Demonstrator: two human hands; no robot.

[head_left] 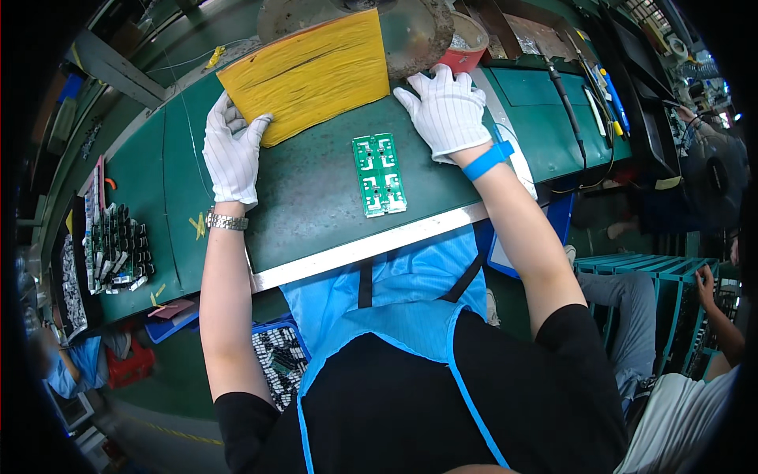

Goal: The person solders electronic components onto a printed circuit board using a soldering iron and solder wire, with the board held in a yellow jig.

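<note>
My left hand (233, 148), in a white striped glove, is closed on the lower left edge of a yellow board (312, 75); its thumb lies on the front face. The board is tilted, with dark streaks across it. My right hand (447, 112), also gloved, lies palm down with fingers spread just right of the board, near a red container (466, 59). A blue wrist strap (488, 160) circles that wrist. Between my hands, closer to me, a green circuit board (379, 175) lies flat on the green work mat (308, 213).
Stacked circuit boards (118, 249) stand at the left. A soldering iron (565, 103) and a blue-handled tool (615, 99) lie at the right. Behind the yellow board is a round, stained metal piece (418, 35). A metal strip (371, 246) edges the table. Another person (679, 419) is at lower right.
</note>
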